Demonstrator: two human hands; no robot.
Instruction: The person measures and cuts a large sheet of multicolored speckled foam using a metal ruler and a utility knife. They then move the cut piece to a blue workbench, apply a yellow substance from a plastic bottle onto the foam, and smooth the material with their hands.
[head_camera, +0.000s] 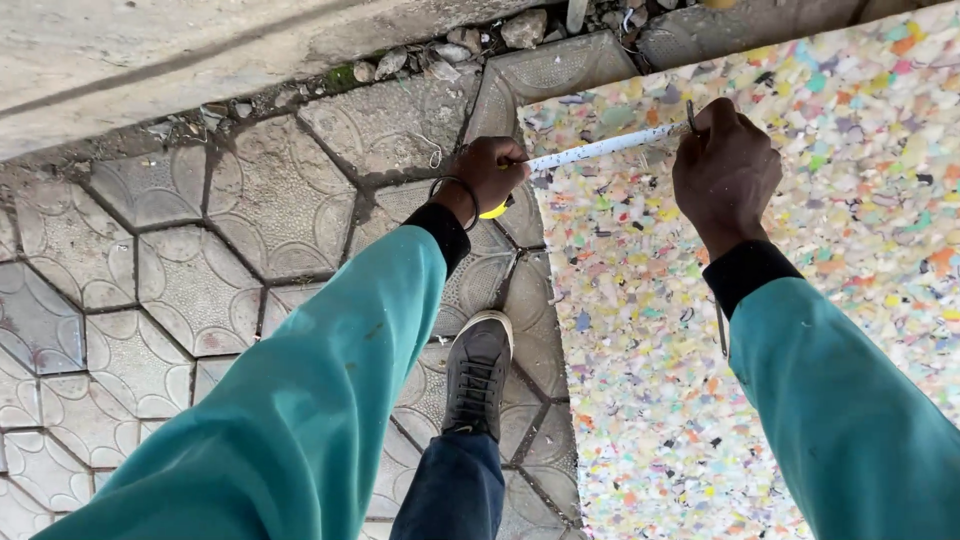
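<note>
A large sheet of multicoloured rebonded foam (780, 300) lies on the paved ground at the right. My left hand (490, 172) grips a yellow tape measure case (494, 210) at the foam's left edge. Its white blade (600, 148) stretches rightward across the foam's top. My right hand (725, 170) presses the blade's far end onto the foam and also holds a thin dark pen-like tool (691, 112) upright between the fingers. Both arms wear teal sleeves with black cuffs.
Hexagonal patterned paving stones (230, 230) cover the ground at the left. A concrete kerb (180, 60) with loose stones (525, 28) runs along the top. My grey shoe (478, 372) and blue trouser leg stand beside the foam's left edge.
</note>
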